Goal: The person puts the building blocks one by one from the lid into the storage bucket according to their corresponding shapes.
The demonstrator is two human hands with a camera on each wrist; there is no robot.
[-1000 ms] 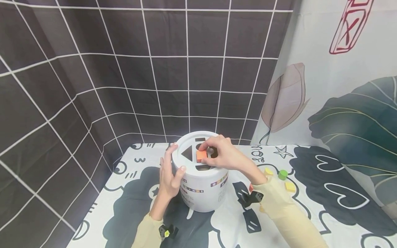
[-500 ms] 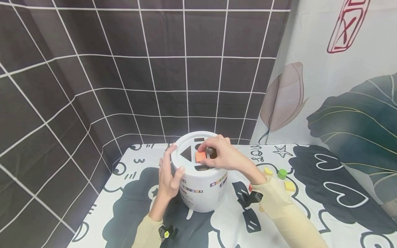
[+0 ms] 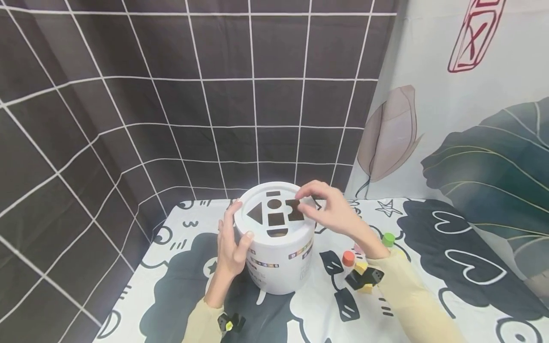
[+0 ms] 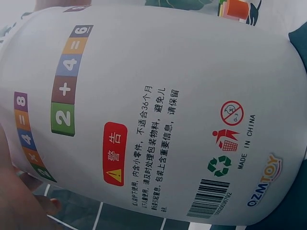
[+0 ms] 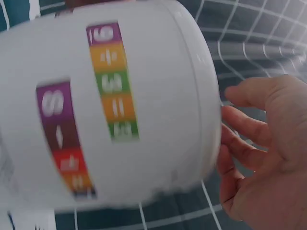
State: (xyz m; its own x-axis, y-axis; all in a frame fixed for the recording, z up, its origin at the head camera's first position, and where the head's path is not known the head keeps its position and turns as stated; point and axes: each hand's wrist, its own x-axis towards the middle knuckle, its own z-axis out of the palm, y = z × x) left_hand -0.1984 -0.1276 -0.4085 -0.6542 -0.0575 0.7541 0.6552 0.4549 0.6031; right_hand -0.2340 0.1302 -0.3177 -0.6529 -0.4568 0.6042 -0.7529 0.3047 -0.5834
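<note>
A white toy bucket (image 3: 279, 269) with printed sums on its side stands upright on the patterned cloth. Its white lid (image 3: 296, 233) has several dark cut-out holes, among them a triangle, a circle and a square. My left hand (image 3: 231, 245) rests against the bucket's left side, fingertips at the rim and thumb on the front. In the left wrist view part of that hand (image 4: 19, 196) shows beside the printed wall (image 4: 168, 57). Over the lid's right edge hovers my right hand (image 3: 336, 212), fingers loosely bent and holding nothing; the right wrist view shows it (image 5: 268, 148) beside the rim.
Right of the bucket lie loose blocks: an orange-red one (image 3: 349, 258), a yellow one (image 3: 361, 267) and a green one (image 3: 388, 239), partly hidden by the right forearm (image 3: 411, 290). A dark gridded curtain (image 3: 223, 105) hangs behind the cloth-covered surface.
My right hand has let go of the orange block and moved right, off the middle of the lid. The block no longer shows; the square hole is dark. My left hand stays put.
</note>
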